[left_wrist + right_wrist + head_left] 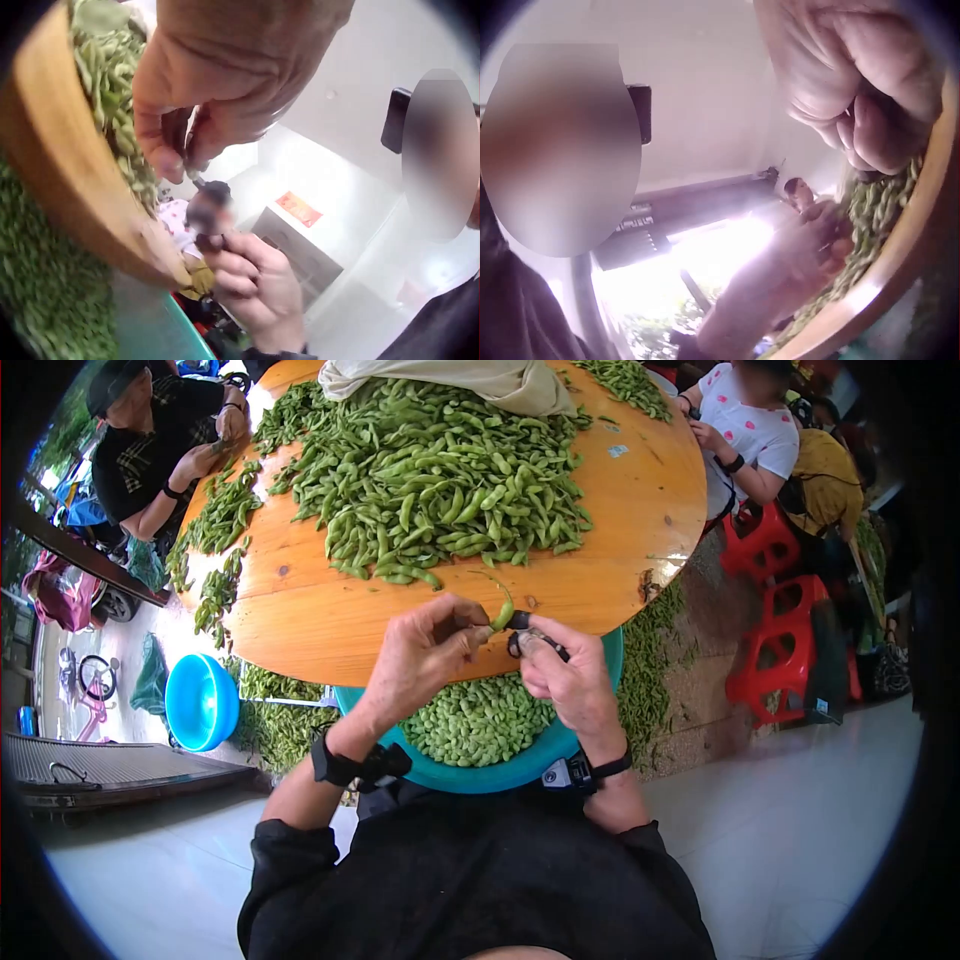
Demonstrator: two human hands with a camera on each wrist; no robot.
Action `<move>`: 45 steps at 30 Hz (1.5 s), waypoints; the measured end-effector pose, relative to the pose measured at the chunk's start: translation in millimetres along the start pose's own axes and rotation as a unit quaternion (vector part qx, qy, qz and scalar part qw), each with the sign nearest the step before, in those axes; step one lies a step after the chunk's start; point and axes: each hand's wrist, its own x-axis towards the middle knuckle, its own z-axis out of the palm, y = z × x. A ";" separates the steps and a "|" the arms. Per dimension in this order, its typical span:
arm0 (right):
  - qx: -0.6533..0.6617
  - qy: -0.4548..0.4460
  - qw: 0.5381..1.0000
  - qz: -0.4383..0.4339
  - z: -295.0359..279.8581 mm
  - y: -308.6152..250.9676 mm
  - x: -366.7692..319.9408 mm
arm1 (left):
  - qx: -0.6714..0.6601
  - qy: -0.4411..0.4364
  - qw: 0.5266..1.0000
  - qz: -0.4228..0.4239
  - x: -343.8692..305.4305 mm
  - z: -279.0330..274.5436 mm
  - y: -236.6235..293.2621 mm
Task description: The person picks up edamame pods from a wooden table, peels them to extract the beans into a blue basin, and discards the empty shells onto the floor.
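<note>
My left hand [425, 655] pinches a green soybean pod [503, 610] between thumb and fingertips, just over the table's near edge. To its right, my right hand [570, 675] has its index finger stretched toward the pod, its black-capped tip right at the pod's side. Another black piece sits at the right thumb, a little below and apart from the index tip. The other right fingers are curled in. Under both hands a teal basin [470, 780] holds shelled green beans [478, 720]. The left wrist view shows both hands' fingertips close together.
A big heap of soybean pods [440, 480] covers the wooden table [300, 605], with a cloth sack [450, 380] behind. People sit at left [150, 440] and right [745, 430]. A blue basin [202, 702] stands left; red stools [780, 645] stand right. Pods litter the floor [645, 705].
</note>
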 end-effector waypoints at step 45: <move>-0.232 -0.065 0.963 -0.120 -10.5 -4.6 -9.3 | -0.188 -0.063 0.977 -0.075 -11.0 25.4 -16.5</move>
